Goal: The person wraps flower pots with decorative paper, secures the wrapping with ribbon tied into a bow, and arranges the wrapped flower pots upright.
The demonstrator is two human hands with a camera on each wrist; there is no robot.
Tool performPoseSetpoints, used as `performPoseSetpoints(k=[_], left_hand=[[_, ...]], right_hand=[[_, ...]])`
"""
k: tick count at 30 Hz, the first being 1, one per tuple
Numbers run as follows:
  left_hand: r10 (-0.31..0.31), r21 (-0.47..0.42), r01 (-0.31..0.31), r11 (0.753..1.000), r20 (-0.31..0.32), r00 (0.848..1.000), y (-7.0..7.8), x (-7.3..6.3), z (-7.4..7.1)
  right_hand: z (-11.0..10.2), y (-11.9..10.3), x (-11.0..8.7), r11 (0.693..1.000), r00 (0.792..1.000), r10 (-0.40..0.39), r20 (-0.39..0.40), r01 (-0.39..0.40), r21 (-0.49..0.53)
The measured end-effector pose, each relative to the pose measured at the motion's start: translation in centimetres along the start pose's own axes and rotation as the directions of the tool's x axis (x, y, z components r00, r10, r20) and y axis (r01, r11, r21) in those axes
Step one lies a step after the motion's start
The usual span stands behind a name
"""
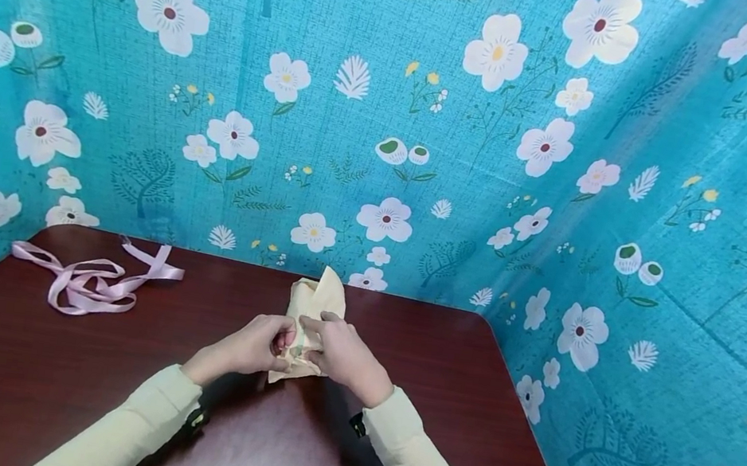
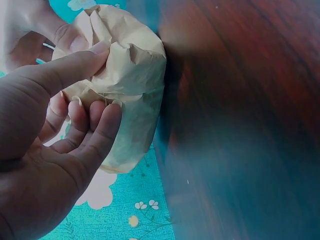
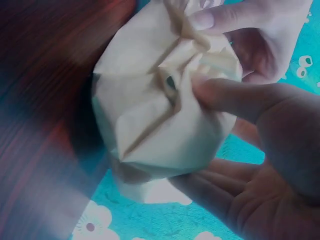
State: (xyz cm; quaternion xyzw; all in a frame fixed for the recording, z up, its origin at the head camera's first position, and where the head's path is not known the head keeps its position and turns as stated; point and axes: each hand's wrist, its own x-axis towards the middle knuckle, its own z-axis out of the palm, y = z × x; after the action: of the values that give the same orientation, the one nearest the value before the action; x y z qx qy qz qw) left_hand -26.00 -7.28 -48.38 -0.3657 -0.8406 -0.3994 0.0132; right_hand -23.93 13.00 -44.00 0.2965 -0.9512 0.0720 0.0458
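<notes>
A bundle wrapped in beige paper [image 1: 310,304] lies near the table's far edge, one pointed paper flap rising at its back. In the left wrist view its creased, rounded end [image 2: 137,65] faces the camera, the paper gathered in folds. My left hand [image 1: 253,346] pinches the gathered paper between thumb and curled fingers. From the other side my right hand [image 1: 351,358] grips the bundle; in the right wrist view its thumb presses on the folds and its fingers go round the side. A small dark gap shows between the folds there. What the paper wraps is hidden.
A loose pink ribbon [image 1: 93,288] lies tangled at the far left of the dark red-brown table [image 1: 428,354]. Blue floral cloth [image 1: 358,142] hangs behind the table and along its sides.
</notes>
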Motion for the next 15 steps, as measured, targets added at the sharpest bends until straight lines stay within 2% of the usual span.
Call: performPoseSetpoints(k=[5,9,11,12,14,15], left_hand=[[0.029,-0.060,-0.024,0.998,0.077,0.997,-0.4,-0.2,-0.8],[0.037,-0.084,-0.026,0.996,0.132,0.991,-1.2,-0.8,-3.2],[0.006,-0.045,-0.001,0.999,0.107,0.994,-2.1,-1.2,-4.9],[-0.012,-0.008,0.012,1.000,0.074,0.997,-2.7,-1.4,-5.7],[-0.062,0.061,0.063,0.996,-0.020,0.998,-4.1,-1.9,-7.6],[-0.087,0.087,0.094,0.992,-0.079,0.993,-5.0,-2.1,-8.5]], right_hand=[[-0.4,-0.5,0.5,0.999,1.000,0.017,0.016,-0.016,-0.031],[-0.4,-0.7,0.8,0.999,0.999,0.037,0.040,-0.037,0.005],[-0.3,-0.8,0.9,0.999,0.998,0.046,0.045,-0.046,0.015],[-0.3,-0.9,1.0,0.999,0.998,0.049,0.045,-0.049,0.013],[-0.3,-1.0,1.0,0.999,0.998,0.053,0.042,-0.053,0.008],[-0.3,-1.1,1.1,0.999,0.998,0.053,0.043,-0.054,0.003]])
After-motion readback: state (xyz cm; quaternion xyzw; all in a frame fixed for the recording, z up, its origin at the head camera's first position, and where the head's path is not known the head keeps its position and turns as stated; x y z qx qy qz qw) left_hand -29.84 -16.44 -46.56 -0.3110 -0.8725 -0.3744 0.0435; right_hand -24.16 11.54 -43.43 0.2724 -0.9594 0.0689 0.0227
